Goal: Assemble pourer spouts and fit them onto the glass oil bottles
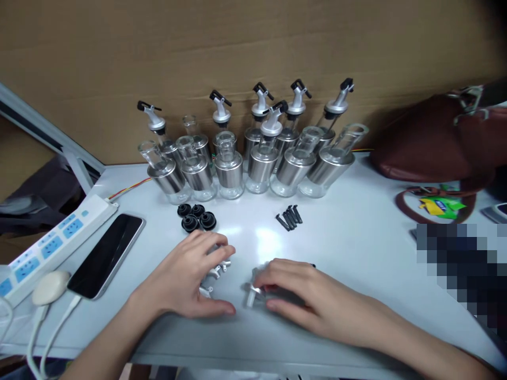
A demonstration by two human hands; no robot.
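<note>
My left hand (190,274) arches over several small silver pourer spouts (216,272) on the table, its thumb stretched apart from the fingers. It partly hides them. My right hand (297,293) is low over the table with its fingers bent and its thumb apart. The index fingertip is at a blurred silver piece (251,296), like a pourer spout; the thumb is not on it. A bit of something black (313,265) shows behind this hand. Beyond my left hand lie several black ribbed stoppers (199,217), and farther right several thin black levers (290,216).
Steel-and-glass bottles (229,169) stand in two rows at the back, some with pourers (272,124) fitted. At left lie a phone (106,256), a power strip (59,243) and a white charger (50,287). A brown bag (423,140) and green-yellow packet (441,207) are at right.
</note>
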